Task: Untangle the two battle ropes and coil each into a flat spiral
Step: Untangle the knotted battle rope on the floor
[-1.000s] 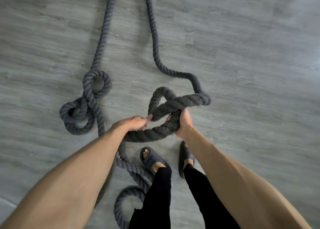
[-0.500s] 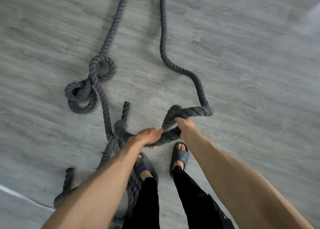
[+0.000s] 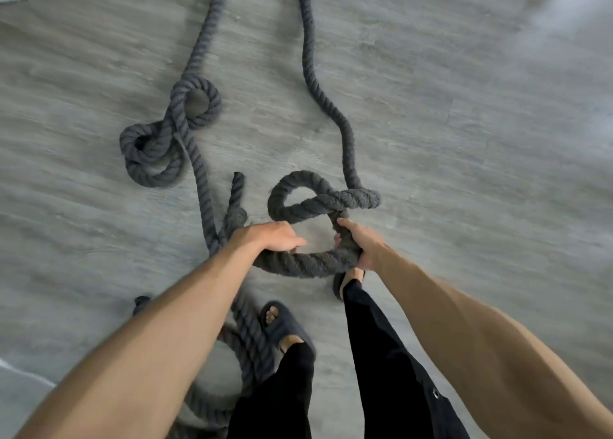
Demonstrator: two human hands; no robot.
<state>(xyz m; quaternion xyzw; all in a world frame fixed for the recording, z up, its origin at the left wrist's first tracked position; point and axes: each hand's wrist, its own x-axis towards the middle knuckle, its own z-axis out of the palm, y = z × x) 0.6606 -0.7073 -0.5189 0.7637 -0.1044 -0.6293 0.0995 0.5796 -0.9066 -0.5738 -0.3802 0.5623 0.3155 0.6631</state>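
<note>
No readable text, label, brand, number or sign anywhere in view: none on the dark ropes (image 3: 308, 203), the grey plank floor (image 3: 464, 139), the slide sandals (image 3: 282, 325), or the black trousers (image 3: 391, 372).

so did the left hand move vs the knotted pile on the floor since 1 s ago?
Yes. The left hand and the knotted pile were roughly level a second ago; now the hand sits below and right of the pile, nearer the person's feet.
</note>
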